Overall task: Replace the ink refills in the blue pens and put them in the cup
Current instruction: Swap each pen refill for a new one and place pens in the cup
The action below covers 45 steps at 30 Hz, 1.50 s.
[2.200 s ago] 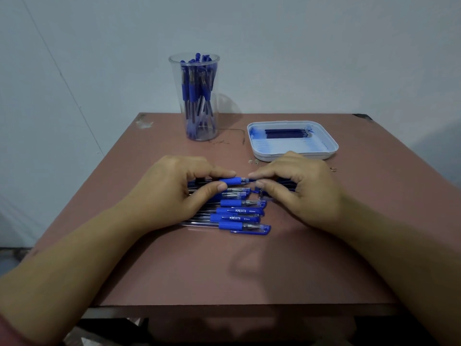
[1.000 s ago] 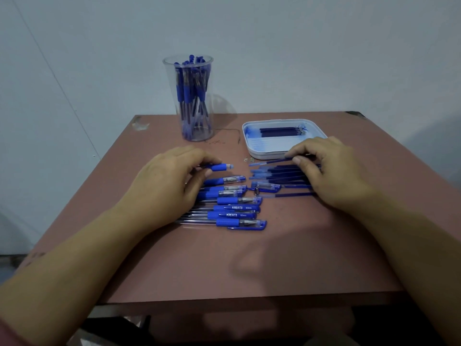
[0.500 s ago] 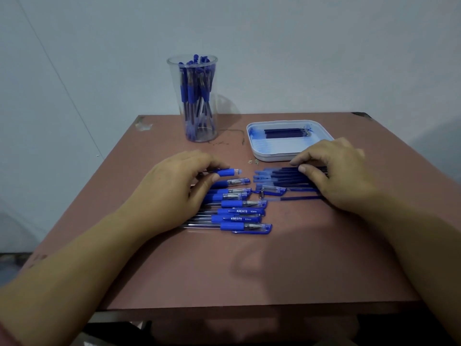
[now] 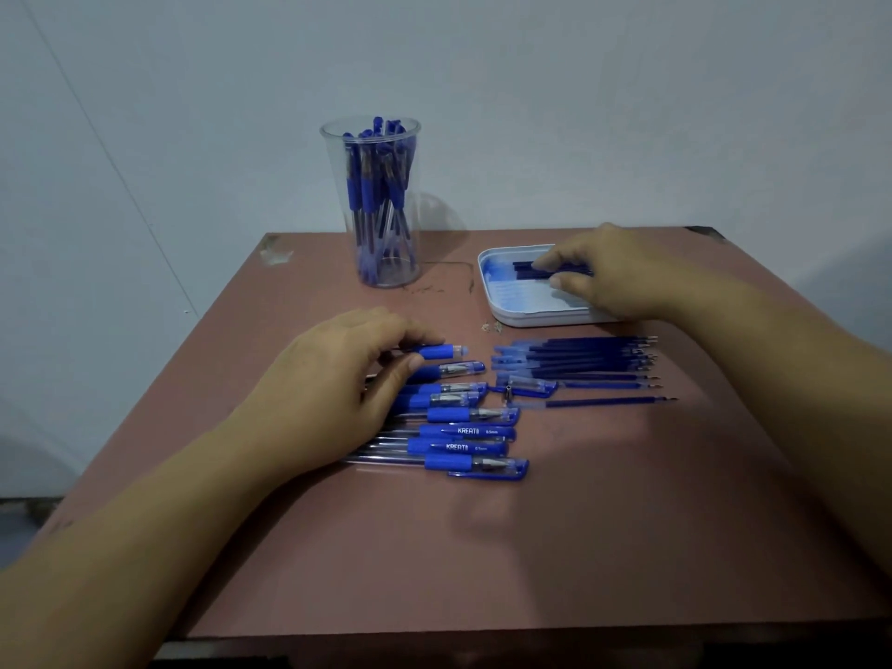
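My left hand grips an uncapped blue pen at the top of a row of several blue pens lying on the brown table. My right hand reaches over the white tray, its fingertips touching the dark refills inside, thumb apart from them. Several loose refills lie side by side just in front of the tray. A tall clear cup holding several blue pens stands at the back left.
A loose pen cap and a small metal tip lie between the pen row and the loose refills. One refill lies apart, nearest me. A pale wall stands right behind the table.
My right hand has left the loose refills on the table and moved back to the tray. My left hand stays on the uncapped pen.
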Available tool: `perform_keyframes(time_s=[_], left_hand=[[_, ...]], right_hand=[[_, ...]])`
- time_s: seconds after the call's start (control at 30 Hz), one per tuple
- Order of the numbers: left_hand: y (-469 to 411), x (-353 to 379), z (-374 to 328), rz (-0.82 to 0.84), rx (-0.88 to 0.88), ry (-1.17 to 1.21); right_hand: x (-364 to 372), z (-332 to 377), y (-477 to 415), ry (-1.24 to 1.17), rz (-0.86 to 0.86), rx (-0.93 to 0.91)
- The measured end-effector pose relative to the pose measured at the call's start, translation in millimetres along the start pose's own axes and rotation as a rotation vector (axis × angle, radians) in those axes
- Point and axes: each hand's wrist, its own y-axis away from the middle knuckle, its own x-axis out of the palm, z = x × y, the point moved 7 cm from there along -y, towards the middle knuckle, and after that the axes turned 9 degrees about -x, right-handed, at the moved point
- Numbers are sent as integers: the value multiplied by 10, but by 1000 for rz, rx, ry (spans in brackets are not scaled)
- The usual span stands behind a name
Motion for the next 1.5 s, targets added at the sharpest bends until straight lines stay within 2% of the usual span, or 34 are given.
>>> perform_keyframes(time_s=[0.23, 0.6, 0.8, 0.97, 1.17, 1.5], left_hand=[[-3, 5, 5, 9, 0, -3], [-10, 1, 7, 16, 0, -10], [-11, -9, 3, 4, 7, -31], [-6, -3, -7, 13, 0, -7], [1, -3, 12, 6, -36, 19], [-4, 0, 28, 8, -51, 55]], right_hand=[[-1, -131, -136, -20, 8, 58], [25, -105, -235, 104, 86, 21], [-281, 373, 107, -9, -79, -104], [-273, 766, 659, -74, -123, -237], [-14, 691, 914, -258, -301, -308], [92, 647, 879, -275, -321, -325]])
